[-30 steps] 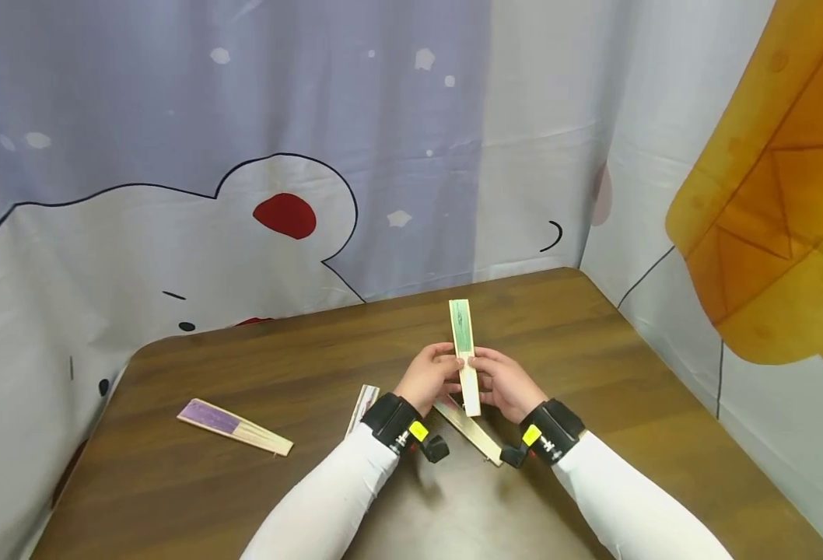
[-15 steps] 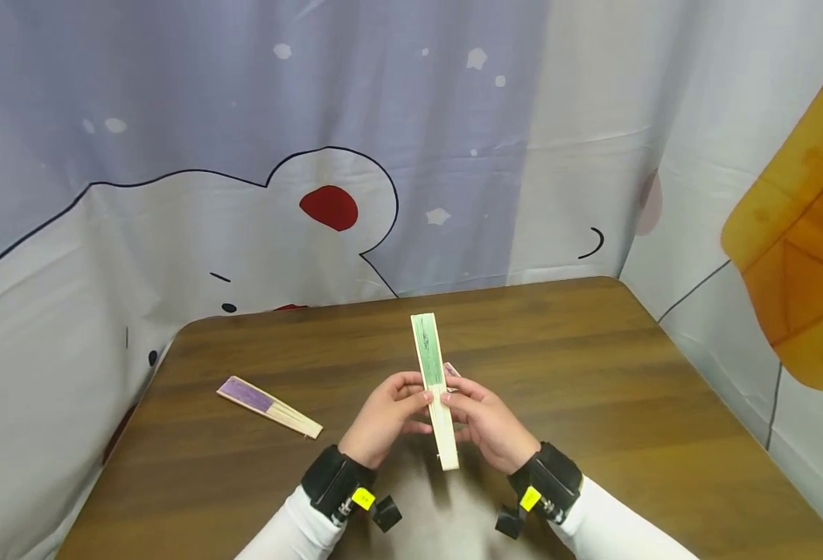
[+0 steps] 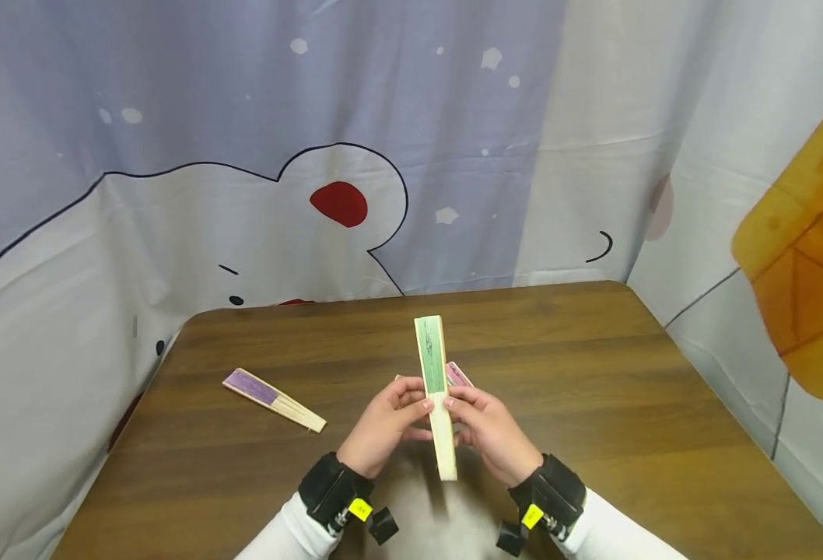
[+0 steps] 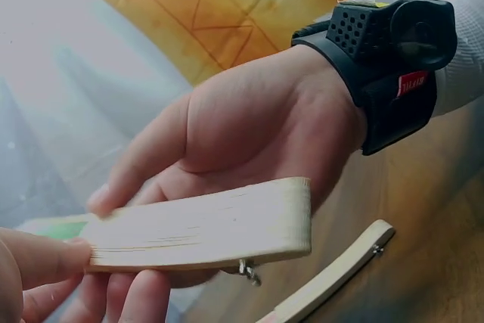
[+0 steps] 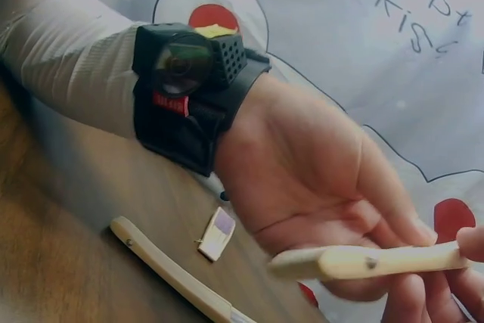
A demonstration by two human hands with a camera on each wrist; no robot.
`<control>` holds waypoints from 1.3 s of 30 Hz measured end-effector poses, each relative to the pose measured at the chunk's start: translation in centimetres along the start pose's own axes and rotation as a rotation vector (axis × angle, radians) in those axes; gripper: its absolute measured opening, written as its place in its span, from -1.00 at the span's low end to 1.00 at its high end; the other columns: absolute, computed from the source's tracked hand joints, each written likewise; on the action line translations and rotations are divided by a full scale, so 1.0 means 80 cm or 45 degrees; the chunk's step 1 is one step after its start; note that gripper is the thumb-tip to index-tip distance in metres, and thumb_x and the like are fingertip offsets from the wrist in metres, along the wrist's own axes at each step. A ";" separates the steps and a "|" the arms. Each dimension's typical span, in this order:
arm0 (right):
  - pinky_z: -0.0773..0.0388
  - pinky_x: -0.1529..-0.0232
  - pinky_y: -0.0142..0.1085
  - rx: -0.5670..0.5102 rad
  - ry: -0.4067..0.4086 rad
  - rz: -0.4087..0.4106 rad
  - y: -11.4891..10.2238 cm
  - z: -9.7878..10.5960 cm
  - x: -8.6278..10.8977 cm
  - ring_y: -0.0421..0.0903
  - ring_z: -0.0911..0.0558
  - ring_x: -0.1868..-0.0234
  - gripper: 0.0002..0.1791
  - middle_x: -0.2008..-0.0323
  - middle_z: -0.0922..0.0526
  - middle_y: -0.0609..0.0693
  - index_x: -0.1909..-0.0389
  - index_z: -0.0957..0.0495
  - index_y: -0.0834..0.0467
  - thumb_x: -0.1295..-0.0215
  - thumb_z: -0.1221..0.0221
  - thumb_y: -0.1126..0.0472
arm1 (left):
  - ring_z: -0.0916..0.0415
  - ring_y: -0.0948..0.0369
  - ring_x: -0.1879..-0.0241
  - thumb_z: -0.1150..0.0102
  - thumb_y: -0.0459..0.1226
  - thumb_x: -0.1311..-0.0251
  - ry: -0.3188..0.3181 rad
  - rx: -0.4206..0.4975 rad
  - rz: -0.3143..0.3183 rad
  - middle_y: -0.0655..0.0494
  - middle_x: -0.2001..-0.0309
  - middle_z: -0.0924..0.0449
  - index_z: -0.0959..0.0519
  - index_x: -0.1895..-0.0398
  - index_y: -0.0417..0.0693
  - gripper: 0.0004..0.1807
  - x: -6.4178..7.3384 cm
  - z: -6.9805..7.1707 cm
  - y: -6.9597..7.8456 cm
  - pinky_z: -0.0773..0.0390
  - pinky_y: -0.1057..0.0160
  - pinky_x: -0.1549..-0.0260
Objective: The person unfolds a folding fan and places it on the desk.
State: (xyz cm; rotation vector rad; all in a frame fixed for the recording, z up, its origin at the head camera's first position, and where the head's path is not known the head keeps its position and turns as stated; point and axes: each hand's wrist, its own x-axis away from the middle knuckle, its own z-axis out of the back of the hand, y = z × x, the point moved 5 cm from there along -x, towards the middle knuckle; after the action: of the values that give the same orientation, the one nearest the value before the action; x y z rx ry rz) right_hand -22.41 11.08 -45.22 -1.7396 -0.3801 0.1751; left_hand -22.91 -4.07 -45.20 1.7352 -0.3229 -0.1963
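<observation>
A folded hand fan [image 3: 435,389] with a green leaf and pale wooden ribs stands nearly upright between my hands, above the table. My left hand [image 3: 386,424] pinches its left edge, thumb in front and fingers behind. From the other side my right hand [image 3: 495,432] pinches it at about the same height, where green meets bare wood. In the left wrist view the fan's ribs [image 4: 204,225] lie flat together, and a small metal rivet [image 4: 248,270] sticks out near the end. Behind my right fingers shows a pink folded fan [image 3: 459,376], mostly hidden.
A purple folded fan [image 3: 274,400] lies slantwise on the brown wooden table [image 3: 593,373], left of my hands. Another folded fan [image 5: 170,266] lies on the table in the right wrist view, its far end out of frame. A printed curtain [image 3: 243,218] hangs behind the table.
My hands have brought the green fan nearer to me, and the head view has shifted. Over the last half second little differs; both hands keep hold of the fan.
</observation>
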 end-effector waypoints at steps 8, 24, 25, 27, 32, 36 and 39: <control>-0.52 0.35 -0.35 -0.081 -0.021 -0.011 -0.001 0.001 0.000 -0.17 -0.58 0.30 -0.93 0.30 -0.64 -0.06 0.27 -0.50 0.15 -0.41 -0.14 0.24 | -0.63 0.08 0.07 -0.13 -0.35 -0.37 -0.098 0.086 0.007 -0.13 -0.05 -0.58 -0.40 -0.26 -0.27 -0.57 -0.008 -0.001 -0.009 -0.67 0.04 0.15; -0.57 0.42 -0.33 0.013 0.031 0.046 -0.005 0.007 -0.003 -0.14 -0.59 0.34 -0.82 0.24 -0.61 0.01 0.18 -0.48 0.29 -0.38 -0.19 0.24 | -0.59 0.13 0.12 -0.10 -0.25 -0.41 0.012 0.130 0.005 -0.05 0.05 -0.60 -0.39 -0.18 -0.27 -0.62 -0.009 0.008 -0.007 -0.66 0.16 0.25; -0.57 0.42 -0.33 0.025 0.029 0.045 -0.005 0.006 -0.003 -0.14 -0.59 0.35 -0.80 0.25 -0.61 0.02 0.17 -0.48 0.32 -0.37 -0.20 0.24 | -0.59 0.12 0.12 -0.09 -0.24 -0.41 0.027 0.132 0.004 -0.05 0.07 -0.61 -0.40 -0.16 -0.27 -0.63 -0.009 0.009 -0.007 -0.66 0.16 0.25; -0.58 0.42 -0.33 0.044 0.021 0.043 -0.005 0.005 -0.002 -0.14 -0.59 0.38 -0.75 0.29 -0.61 0.03 0.14 -0.48 0.38 -0.36 -0.21 0.24 | -0.59 0.12 0.12 -0.10 -0.22 -0.41 0.052 0.136 -0.003 -0.03 0.09 -0.61 -0.41 -0.13 -0.25 -0.65 -0.009 0.011 -0.006 -0.66 0.16 0.25; -0.60 0.43 -0.32 0.109 0.024 0.051 -0.006 0.004 -0.001 -0.13 -0.60 0.37 -0.68 0.27 -0.64 0.04 0.08 -0.48 0.44 -0.35 -0.21 0.24 | -0.59 0.13 0.16 -0.09 -0.22 -0.42 0.082 0.160 -0.031 0.00 0.13 -0.60 -0.42 -0.04 -0.26 -0.70 -0.008 0.015 -0.004 -0.65 0.15 0.26; -0.62 0.43 -0.29 0.168 0.054 0.058 -0.007 0.007 -0.001 -0.11 -0.61 0.34 -0.69 0.25 -0.65 0.05 0.07 -0.50 0.42 -0.36 -0.20 0.23 | -0.59 0.14 0.18 -0.08 -0.21 -0.41 0.103 0.185 -0.043 0.00 0.15 -0.60 -0.43 -0.02 -0.27 -0.71 -0.006 0.017 -0.001 -0.64 0.16 0.28; -0.64 0.42 -0.26 0.179 0.079 0.057 -0.007 0.009 -0.001 -0.10 -0.62 0.34 -0.72 0.25 -0.65 0.06 0.09 -0.51 0.40 -0.36 -0.20 0.24 | -0.60 0.14 0.18 -0.09 -0.21 -0.41 0.122 0.185 -0.042 -0.01 0.13 -0.61 -0.44 -0.04 -0.27 -0.69 -0.005 0.018 0.000 -0.64 0.16 0.28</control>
State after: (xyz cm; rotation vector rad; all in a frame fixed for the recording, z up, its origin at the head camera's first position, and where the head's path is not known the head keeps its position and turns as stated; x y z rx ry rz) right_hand -22.81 11.78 -44.79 -1.6117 -0.2772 0.1754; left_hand -23.77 -5.30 -45.51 1.8880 -0.2433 -0.1148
